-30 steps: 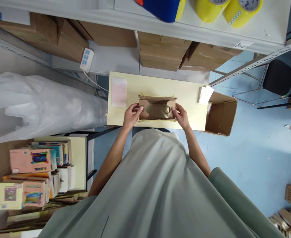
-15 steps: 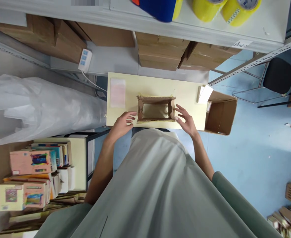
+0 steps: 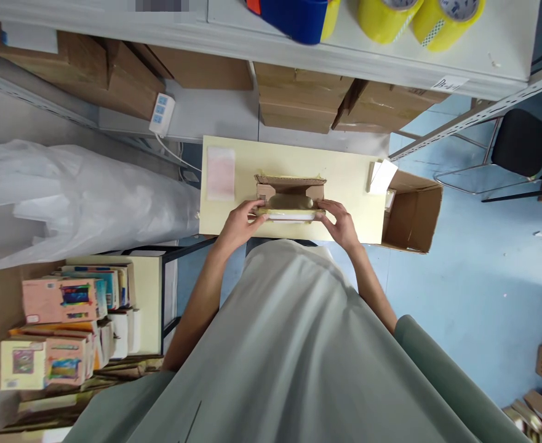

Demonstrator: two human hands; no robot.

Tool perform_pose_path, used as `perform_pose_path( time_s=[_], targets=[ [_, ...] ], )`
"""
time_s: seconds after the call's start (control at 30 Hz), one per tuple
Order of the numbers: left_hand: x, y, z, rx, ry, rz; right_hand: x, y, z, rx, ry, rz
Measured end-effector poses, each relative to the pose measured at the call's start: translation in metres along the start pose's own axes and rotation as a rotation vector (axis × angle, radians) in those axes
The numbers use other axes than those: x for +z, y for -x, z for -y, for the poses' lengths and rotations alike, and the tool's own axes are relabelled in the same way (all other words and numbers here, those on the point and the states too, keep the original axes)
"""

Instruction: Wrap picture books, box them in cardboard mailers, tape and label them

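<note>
A small brown cardboard box (image 3: 290,191) stands with its top open on a pale yellow table (image 3: 344,178). My left hand (image 3: 239,223) grips the box's near flap at its left end. My right hand (image 3: 341,223) grips the same flap at its right end. The near flap (image 3: 290,213) is folded inward over the opening, its pale inner edge showing. The two side flaps lie turned in, and the far flap stands up at the back.
A pink sheet (image 3: 221,172) lies on the table's left part and white papers (image 3: 383,176) at its right edge. An open carton (image 3: 413,212) sits on the blue floor to the right. Shelves with cartons and yellow tape rolls (image 3: 418,18) stand behind. Stacked books (image 3: 63,332) lie at left.
My hands let go of the side flaps, drew back, then came in again onto the near flap. That flap has folded up and inward over the box.
</note>
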State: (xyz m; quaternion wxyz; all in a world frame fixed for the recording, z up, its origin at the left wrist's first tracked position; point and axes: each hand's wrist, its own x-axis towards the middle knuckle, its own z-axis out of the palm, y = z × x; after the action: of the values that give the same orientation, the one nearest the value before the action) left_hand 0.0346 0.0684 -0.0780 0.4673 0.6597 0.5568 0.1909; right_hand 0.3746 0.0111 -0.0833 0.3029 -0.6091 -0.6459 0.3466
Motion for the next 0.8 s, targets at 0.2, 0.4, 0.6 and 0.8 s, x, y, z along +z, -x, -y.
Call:
perform_pose_path(
  time_s=[0.2, 0.4, 0.6, 0.8],
  targets=[
    [0.006, -0.019, 0.013, -0.085, -0.177, -0.201, 0.016, -0.007, -0.012, 0.114, 0.045, -0.142],
    [0.004, -0.03, 0.004, 0.169, -0.196, -0.148, 0.02, -0.012, -0.013, 0.139, 0.067, -0.176],
    [0.005, -0.026, -0.006, 0.151, -0.246, -0.13, 0.011, -0.013, -0.007, 0.12, 0.085, -0.108],
    [0.008, -0.016, -0.003, 0.128, -0.287, -0.156, 0.007, -0.012, -0.007, 0.098, 0.144, -0.035]
  ],
)
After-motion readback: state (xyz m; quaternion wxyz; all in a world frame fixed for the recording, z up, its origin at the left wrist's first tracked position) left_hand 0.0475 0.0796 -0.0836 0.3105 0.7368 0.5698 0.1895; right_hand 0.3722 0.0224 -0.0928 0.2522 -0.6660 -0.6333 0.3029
